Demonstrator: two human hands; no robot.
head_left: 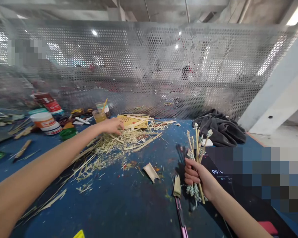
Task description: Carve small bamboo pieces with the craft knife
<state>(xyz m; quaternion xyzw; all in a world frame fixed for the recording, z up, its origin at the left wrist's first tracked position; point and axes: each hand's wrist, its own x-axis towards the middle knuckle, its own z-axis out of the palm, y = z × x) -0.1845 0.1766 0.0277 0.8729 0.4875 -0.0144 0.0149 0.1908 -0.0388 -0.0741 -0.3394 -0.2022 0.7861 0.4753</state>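
My right hand (198,178) is closed round a bunch of thin bamboo sticks (197,145) with small wrapped tips, held upright above the blue table (129,205). My left hand (113,125) reaches far across the table, with its fingers curled down into a heap of bamboo shavings and splints (114,145). What those fingers hold, if anything, is hidden. A yellow packet (131,121) lies just beyond the left hand.
Behind the table stands a perforated metal screen (149,69). At the far left are white tubs (43,120), a green lid (68,133), a cup of glue with a stick (99,115). A dark cloth (221,127) lies at right. A pink tool (181,215) lies at the front.
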